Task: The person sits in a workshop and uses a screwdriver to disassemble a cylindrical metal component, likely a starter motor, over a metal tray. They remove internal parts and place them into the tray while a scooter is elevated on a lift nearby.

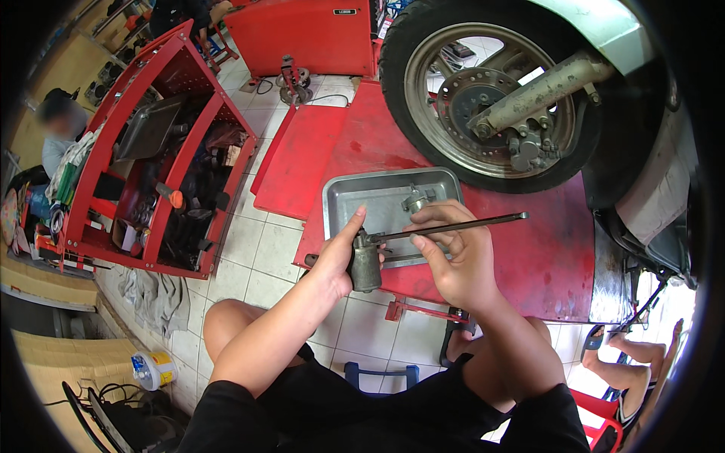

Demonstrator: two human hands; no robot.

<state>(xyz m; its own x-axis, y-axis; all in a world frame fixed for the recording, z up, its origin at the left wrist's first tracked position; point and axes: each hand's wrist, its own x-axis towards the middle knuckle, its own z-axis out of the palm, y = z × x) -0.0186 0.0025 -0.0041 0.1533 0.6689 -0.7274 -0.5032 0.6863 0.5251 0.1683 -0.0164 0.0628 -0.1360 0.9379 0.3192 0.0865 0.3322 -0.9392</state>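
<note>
My left hand is closed around a grimy grey metal cylinder part, held upright over the near edge of a grey metal tray. A long dark metal tool lies horizontally across it, one end at the cylinder's top. My right hand has its fingers curled on the tool's shaft, right of the cylinder. A second small metal part rests in the tray behind my right fingers. The tray sits on a red metal platform, below a motorbike wheel.
The motorbike wheel rises at upper right. A red tool cart with a tray and tools stands left, a red cabinet behind. A rag and white bucket are on the floor. Other people appear at both sides and top left.
</note>
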